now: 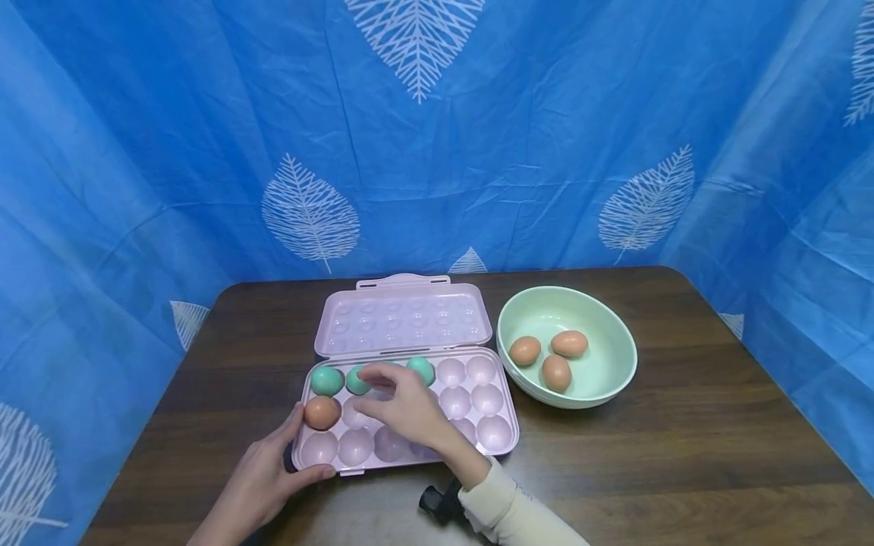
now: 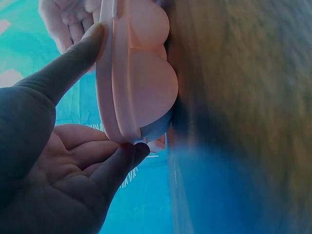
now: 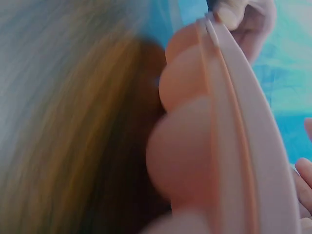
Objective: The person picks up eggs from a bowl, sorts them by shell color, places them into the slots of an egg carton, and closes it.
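Note:
A pink egg tray (image 1: 374,459) lies with its lid (image 1: 403,322) folded back. My left hand (image 1: 262,474) grips its left end, thumb on the front rim and fingers along the side; the left wrist view shows the fingertips at the tray's edge (image 2: 108,97). My right hand (image 1: 410,402) is over the middle of the tray, thumb and fingers apart with nothing seen between them. Its fingertips are beside a green egg (image 1: 356,381) in the back row. More green eggs (image 1: 327,381) sit in that row, partly hidden by the hand. One brown egg (image 1: 322,413) sits in the middle row's left cup.
A pale green bowl (image 1: 614,364) stands right of the tray, close to its corner, with three brown eggs (image 1: 570,343) inside. A black device (image 1: 440,503) is on the right wrist. The dark wooden table (image 1: 690,425) has a blue curtain (image 1: 519,152) behind it.

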`<state>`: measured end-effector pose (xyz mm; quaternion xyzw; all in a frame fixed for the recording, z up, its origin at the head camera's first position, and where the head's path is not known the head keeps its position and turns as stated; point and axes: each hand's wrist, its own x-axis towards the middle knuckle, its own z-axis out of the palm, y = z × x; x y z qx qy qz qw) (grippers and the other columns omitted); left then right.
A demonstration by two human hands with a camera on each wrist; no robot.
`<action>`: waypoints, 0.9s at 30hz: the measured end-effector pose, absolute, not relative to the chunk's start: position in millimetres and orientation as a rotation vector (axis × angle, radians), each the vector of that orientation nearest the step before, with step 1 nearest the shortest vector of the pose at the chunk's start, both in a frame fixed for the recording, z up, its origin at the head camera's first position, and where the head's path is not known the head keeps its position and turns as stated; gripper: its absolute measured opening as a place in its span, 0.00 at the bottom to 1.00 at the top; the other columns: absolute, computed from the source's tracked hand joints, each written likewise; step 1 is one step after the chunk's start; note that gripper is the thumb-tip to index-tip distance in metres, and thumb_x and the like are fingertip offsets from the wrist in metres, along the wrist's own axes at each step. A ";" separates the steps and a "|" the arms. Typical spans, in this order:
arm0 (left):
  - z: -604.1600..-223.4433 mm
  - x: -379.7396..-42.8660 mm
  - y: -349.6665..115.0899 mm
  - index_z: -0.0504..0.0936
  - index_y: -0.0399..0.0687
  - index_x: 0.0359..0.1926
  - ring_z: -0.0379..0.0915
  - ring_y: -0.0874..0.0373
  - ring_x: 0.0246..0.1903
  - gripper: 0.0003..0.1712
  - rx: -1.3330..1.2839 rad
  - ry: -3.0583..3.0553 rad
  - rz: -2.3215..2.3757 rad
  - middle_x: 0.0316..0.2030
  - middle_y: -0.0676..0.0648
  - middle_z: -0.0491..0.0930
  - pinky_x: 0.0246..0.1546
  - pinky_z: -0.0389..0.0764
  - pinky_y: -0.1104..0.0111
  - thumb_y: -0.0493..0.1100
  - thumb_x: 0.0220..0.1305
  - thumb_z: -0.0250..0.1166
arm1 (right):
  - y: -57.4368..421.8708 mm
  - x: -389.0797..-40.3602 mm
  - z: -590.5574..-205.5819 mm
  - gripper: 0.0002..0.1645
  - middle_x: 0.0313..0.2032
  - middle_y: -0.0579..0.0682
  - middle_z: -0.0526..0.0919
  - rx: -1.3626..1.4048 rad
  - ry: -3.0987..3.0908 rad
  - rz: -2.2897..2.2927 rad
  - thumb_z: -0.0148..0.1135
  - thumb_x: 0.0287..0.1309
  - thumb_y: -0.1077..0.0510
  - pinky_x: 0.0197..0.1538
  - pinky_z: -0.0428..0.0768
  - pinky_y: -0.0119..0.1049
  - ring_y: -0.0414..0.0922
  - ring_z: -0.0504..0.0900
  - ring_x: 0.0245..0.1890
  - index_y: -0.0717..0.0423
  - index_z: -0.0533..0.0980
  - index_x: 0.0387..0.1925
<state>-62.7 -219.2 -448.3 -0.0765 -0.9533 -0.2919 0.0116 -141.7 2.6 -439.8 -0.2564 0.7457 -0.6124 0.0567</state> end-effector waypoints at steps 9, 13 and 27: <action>-445.8 -64.7 -219.5 0.57 0.24 0.70 0.65 0.32 0.62 0.65 -0.125 -3.098 -0.919 0.66 0.26 0.62 0.59 0.70 0.43 0.64 0.46 0.76 | 45.4 -146.6 -433.0 0.23 0.50 0.63 0.82 -0.791 2.301 -1.977 0.70 0.57 0.62 0.59 0.77 0.37 0.57 0.80 0.54 0.68 0.78 0.53; -445.1 -64.4 -220.8 0.56 0.25 0.71 0.64 0.32 0.63 0.66 -0.083 -3.136 -0.924 0.67 0.27 0.60 0.59 0.69 0.43 0.65 0.46 0.75 | 64.1 -147.8 -427.9 0.23 0.49 0.64 0.82 -0.764 2.372 -1.999 0.71 0.56 0.62 0.60 0.76 0.37 0.58 0.80 0.54 0.68 0.79 0.52; -444.3 -65.1 -218.9 0.57 0.26 0.71 0.66 0.32 0.62 0.65 -0.148 -3.099 -0.945 0.66 0.27 0.63 0.59 0.70 0.44 0.65 0.47 0.75 | 139.3 -160.4 -417.3 0.25 0.52 0.63 0.81 -0.572 2.626 -2.036 0.71 0.54 0.69 0.60 0.75 0.37 0.57 0.79 0.57 0.69 0.77 0.54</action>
